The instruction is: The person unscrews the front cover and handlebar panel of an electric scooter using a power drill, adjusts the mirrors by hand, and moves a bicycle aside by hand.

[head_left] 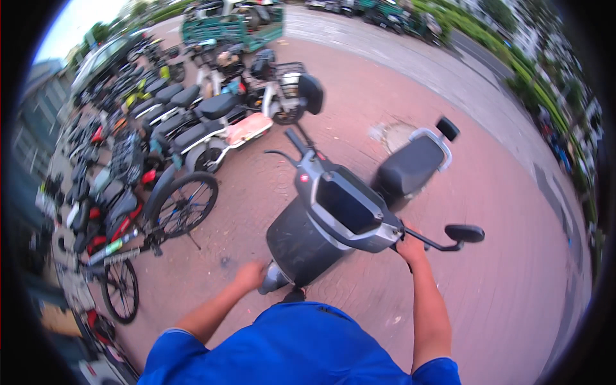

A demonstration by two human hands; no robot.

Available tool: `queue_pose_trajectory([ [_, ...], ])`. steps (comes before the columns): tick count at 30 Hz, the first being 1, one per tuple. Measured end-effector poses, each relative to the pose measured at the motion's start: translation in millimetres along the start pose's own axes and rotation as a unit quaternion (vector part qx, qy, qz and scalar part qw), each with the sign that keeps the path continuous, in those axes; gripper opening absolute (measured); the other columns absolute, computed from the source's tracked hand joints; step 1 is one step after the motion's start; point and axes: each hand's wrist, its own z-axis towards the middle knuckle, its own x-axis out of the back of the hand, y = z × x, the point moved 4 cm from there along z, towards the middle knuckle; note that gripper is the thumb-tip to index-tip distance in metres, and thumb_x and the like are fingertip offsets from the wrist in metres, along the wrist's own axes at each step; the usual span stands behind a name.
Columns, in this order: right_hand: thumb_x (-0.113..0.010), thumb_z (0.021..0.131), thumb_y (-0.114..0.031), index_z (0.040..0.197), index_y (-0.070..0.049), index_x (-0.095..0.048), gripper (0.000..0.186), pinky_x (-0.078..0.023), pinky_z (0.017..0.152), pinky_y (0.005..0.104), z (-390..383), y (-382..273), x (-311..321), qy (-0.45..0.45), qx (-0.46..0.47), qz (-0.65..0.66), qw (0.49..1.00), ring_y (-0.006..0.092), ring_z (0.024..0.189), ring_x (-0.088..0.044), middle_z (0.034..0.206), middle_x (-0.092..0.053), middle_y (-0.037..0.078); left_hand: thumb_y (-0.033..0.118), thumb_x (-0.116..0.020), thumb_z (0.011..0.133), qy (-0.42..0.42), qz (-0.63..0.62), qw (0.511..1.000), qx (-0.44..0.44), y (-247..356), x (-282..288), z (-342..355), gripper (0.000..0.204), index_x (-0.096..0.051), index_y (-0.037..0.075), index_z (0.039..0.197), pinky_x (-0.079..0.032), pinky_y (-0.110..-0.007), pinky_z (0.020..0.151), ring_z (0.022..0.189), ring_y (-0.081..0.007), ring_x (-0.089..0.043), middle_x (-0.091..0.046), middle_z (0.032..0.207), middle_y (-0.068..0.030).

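Observation:
A grey and black electric scooter (pixel 305 240) stands in front of me, its front end toward me and its black seat (pixel 410 167) pointing away to the right. My right hand (pixel 410 247) is closed around the handlebar grip on my right, below the round mirror (pixel 465 233). Low on the left, my left hand (pixel 251 276) is at the edge of the grey front fender (pixel 274 280). Its fingers are blurred, so their grip is unclear. The dark display panel (pixel 350 202) faces up between the handlebars.
A bicycle (pixel 183 205) stands close on my left. Behind it are rows of parked scooters (pixel 215 106), some lying over one another. A green cargo cart (pixel 234 29) is at the far side. Reddish paving (pixel 494 289) stretches to the right, with a hedge (pixel 539 83) beyond.

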Motion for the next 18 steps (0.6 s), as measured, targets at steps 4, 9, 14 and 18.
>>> queue_pose_trajectory([
  [4, -0.064, 0.087, -0.014, 0.136, -0.001, -0.063, 0.051, -0.048, 0.107, 0.0478, -19.4, 30.2, -6.9, -0.031, -0.019, 0.029, 0.999, 0.0459, 0.126, -0.062, 0.129, -0.067, 0.030, 0.036, -0.061, 0.090, -0.205, -0.057, 0.939, 0.271, -122.2, -207.5, -269.8, 0.035, -0.080, 0.007, 0.095, -0.057, -0.052, 0.088, 0.098, -0.0413, -0.073, -0.075, 0.106, -0.0232],
  [9, -0.063, 0.093, -0.011, 0.130, 0.006, -0.064, 0.040, -0.043, 0.113, 0.0481, -54.7, 27.2, -6.7, 0.151, 0.028, 0.044, 0.987, 0.0442, 0.128, -0.059, 0.137, -0.062, 0.030, 0.045, -0.070, 0.086, -0.321, -0.177, 0.793, 0.486, -85.6, -305.0, -545.7, 0.040, -0.082, 0.007, 0.092, -0.058, -0.049, 0.087, 0.098, -0.0405, -0.074, -0.077, 0.105, -0.0207],
  [14, -0.060, 0.093, -0.011, 0.125, 0.001, -0.067, 0.035, -0.047, 0.108, 0.0512, -156.0, -3.7, -29.1, 0.307, 0.085, -0.055, 0.946, 0.0437, 0.117, -0.062, 0.123, -0.065, 0.028, 0.048, -0.074, 0.082, -0.212, -0.303, 0.739, 0.564, -41.9, -367.9, -612.1, 0.043, -0.082, 0.006, 0.092, -0.058, -0.048, 0.087, 0.097, -0.0400, -0.074, -0.077, 0.105, -0.0202],
  [18, -0.062, 0.098, -0.024, 0.104, -0.004, -0.072, 0.022, -0.051, 0.098, 0.0557, -227.4, 27.1, -103.2, 0.166, 0.285, -0.293, 0.897, 0.0390, 0.096, -0.065, 0.102, -0.068, 0.020, 0.050, -0.077, 0.080, 0.036, -0.400, 0.804, 0.439, -34.5, -414.6, -573.1, 0.044, -0.082, 0.007, 0.091, -0.058, -0.046, 0.087, 0.096, -0.0385, -0.075, -0.077, 0.106, -0.0201],
])
